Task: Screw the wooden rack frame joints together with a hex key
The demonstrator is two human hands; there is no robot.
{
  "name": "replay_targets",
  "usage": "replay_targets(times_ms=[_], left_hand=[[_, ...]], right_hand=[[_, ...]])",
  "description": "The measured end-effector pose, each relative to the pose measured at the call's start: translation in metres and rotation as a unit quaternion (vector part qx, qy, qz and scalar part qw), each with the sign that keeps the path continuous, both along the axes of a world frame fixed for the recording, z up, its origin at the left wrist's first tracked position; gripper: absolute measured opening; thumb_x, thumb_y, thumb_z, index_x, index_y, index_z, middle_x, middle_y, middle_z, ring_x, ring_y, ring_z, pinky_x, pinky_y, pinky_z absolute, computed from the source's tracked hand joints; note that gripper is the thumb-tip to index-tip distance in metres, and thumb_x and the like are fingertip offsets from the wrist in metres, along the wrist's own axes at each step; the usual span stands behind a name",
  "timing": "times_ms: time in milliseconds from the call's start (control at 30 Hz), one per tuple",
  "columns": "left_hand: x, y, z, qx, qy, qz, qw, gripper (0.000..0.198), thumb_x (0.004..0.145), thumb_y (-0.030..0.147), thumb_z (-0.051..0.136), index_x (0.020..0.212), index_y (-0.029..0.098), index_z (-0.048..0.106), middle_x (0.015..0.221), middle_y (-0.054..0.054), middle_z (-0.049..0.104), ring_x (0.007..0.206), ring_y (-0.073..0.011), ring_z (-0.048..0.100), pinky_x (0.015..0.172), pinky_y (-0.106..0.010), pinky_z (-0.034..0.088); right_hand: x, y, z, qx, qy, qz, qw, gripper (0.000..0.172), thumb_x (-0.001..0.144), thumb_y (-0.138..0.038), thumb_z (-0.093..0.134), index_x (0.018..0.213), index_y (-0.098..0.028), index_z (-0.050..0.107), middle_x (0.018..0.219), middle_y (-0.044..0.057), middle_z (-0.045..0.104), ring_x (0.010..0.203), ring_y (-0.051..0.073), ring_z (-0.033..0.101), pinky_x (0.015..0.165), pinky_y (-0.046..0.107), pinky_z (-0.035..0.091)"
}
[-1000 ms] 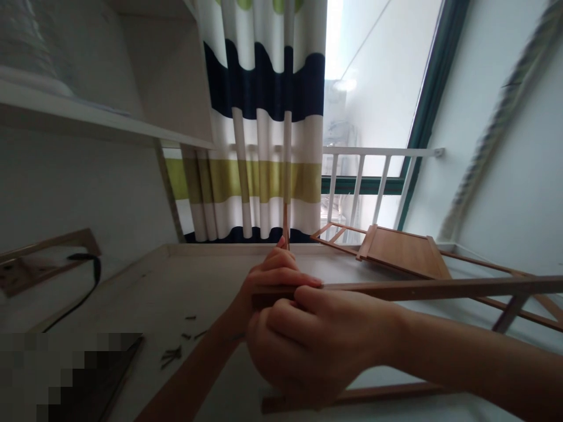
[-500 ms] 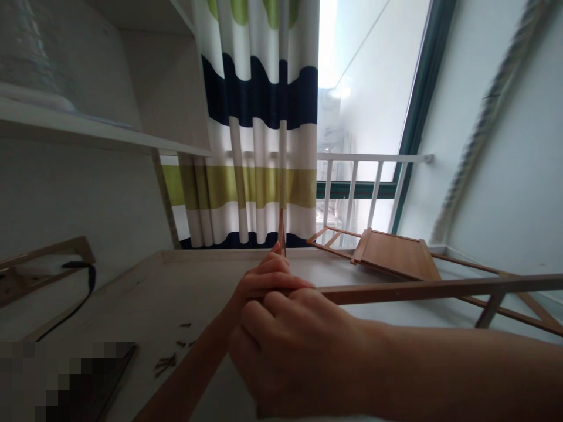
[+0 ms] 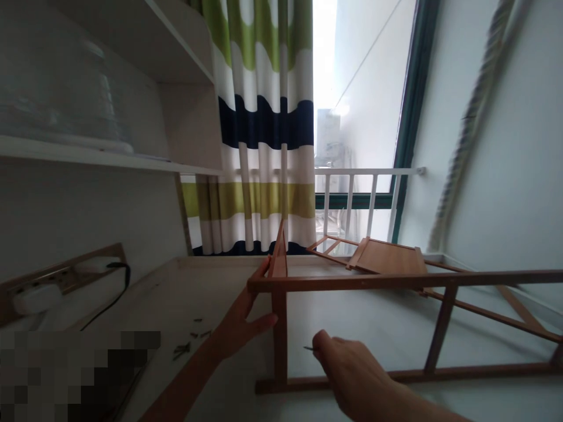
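A wooden frame (image 3: 396, 280) of thin brown slats stands on edge on the white tabletop (image 3: 378, 328). My left hand (image 3: 240, 322) grips its left corner, thumb in front of the upright post and fingers behind it. My right hand (image 3: 352, 375) hovers lower, in front of the frame, pinching a small dark screw (image 3: 308, 349) between thumb and forefinger. A second wooden panel (image 3: 387, 258) with slats lies flat farther back on the table.
Several small dark screws (image 3: 185, 349) lie scattered on the table at the left. A power strip with a black cable (image 3: 109, 287) sits against the left wall under a shelf. A striped curtain (image 3: 264, 146) and a white window rail stand behind.
My right hand has let go of the frame's top corner and dropped down, now pinching a small screw. The left hand shifted to hold the upright post. The view tilted up slightly.
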State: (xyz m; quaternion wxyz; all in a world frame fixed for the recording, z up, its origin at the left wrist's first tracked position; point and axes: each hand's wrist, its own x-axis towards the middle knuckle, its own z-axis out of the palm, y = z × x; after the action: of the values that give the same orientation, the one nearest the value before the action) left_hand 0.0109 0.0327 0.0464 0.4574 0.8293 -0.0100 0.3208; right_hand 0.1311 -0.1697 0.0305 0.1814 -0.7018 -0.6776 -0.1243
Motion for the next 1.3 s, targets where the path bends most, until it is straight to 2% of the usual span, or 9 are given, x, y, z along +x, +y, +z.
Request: replay_targets(times_ms=[67,133,233,333,500,667,867,1100,1300], left_hand=[[-0.007,-0.005,-0.030,-0.029,0.063,0.025,0.997,0.081,0.072,0.038,0.057,0.135,0.024,0.006,0.141,-0.010,0.019,0.129,-0.0254,0.017,0.106,-0.045,0.018],[-0.013,-0.015,-0.053,-0.047,0.130,0.038,0.990,0.076,0.075,0.038,0.053,0.135,0.024,0.007,0.142,-0.008,0.015,0.130,-0.0240,0.016,0.106,-0.043,0.017],[-0.021,-0.034,-0.068,-0.053,0.205,0.010,0.977,0.059,0.081,0.036,0.043,0.133,0.022,0.019,0.138,-0.005,0.028,0.125,-0.0210,0.029,0.105,-0.038,0.022],[-0.031,-0.049,-0.065,-0.005,0.248,-0.012,0.969,0.048,0.081,0.025,0.041,0.128,0.024,0.034,0.127,-0.001,0.045,0.110,-0.0193,0.046,0.098,-0.034,0.033],[-0.044,-0.055,-0.064,0.113,0.273,0.056,0.954,0.044,0.073,0.012,0.042,0.115,0.022,0.050,0.120,0.000,0.052,0.111,-0.0170,0.046,0.100,-0.030,0.031],[-0.045,-0.051,-0.076,0.118,0.271,0.077,0.952,0.038,0.076,0.016,0.041,0.111,0.022,0.052,0.117,-0.001,0.054,0.109,-0.0161,0.047,0.099,-0.030,0.031],[-0.045,-0.052,-0.078,0.143,0.261,0.070,0.952,0.039,0.082,0.017,0.034,0.118,0.024,0.046,0.123,-0.001,0.049,0.113,-0.0144,0.044,0.101,-0.031,0.031],[-0.051,-0.050,-0.071,0.115,0.271,0.013,0.956,0.055,0.082,0.013,0.032,0.133,0.026,0.017,0.140,0.000,0.021,0.127,-0.0156,0.025,0.107,-0.036,0.022],[-0.053,-0.049,-0.062,0.096,0.327,-0.005,0.940,0.064,0.081,0.012,0.035,0.135,0.016,0.001,0.143,-0.006,0.003,0.130,-0.0159,0.010,0.108,-0.034,0.016]], right_hand=[[0.006,0.006,-0.027,-0.032,0.070,-0.052,0.996,0.019,0.087,-0.019,0.020,0.081,-0.016,0.039,0.060,0.003,0.055,0.051,0.016,0.049,0.048,0.027,0.019],[0.011,0.019,-0.042,-0.042,0.107,-0.070,0.991,0.027,0.090,-0.033,0.021,0.083,-0.016,0.040,0.065,0.003,0.057,0.056,0.016,0.052,0.049,0.026,0.021],[0.021,0.041,-0.049,-0.070,0.151,-0.062,0.984,0.031,0.090,-0.039,0.025,0.086,-0.016,0.044,0.074,0.005,0.059,0.064,0.015,0.054,0.051,0.023,0.026],[0.031,0.056,-0.048,-0.128,0.180,-0.011,0.975,0.030,0.086,-0.040,0.036,0.084,-0.014,0.051,0.077,0.005,0.060,0.066,0.013,0.054,0.055,0.023,0.034],[0.033,0.061,-0.048,-0.182,0.187,0.070,0.963,0.029,0.084,-0.038,0.044,0.096,-0.014,0.056,0.085,0.004,0.060,0.073,0.012,0.056,0.069,0.027,0.042],[0.023,0.063,-0.047,-0.188,0.127,0.064,0.972,0.031,0.084,-0.038,0.040,0.102,-0.017,0.055,0.085,0.008,0.062,0.078,0.018,0.058,0.065,0.027,0.039],[0.021,0.070,-0.046,-0.196,0.051,0.074,0.976,0.029,0.084,-0.034,0.036,0.102,-0.017,0.052,0.082,0.012,0.063,0.076,0.024,0.060,0.059,0.026,0.035],[0.019,0.077,-0.052,-0.215,0.026,0.084,0.973,0.026,0.085,-0.028,0.033,0.095,-0.016,0.054,0.077,0.010,0.064,0.070,0.021,0.060,0.057,0.025,0.036],[0.019,0.085,-0.056,-0.245,0.049,0.094,0.964,0.021,0.083,-0.024,0.037,0.091,-0.017,0.056,0.084,0.008,0.063,0.084,0.018,0.058,0.071,0.023,0.039]])
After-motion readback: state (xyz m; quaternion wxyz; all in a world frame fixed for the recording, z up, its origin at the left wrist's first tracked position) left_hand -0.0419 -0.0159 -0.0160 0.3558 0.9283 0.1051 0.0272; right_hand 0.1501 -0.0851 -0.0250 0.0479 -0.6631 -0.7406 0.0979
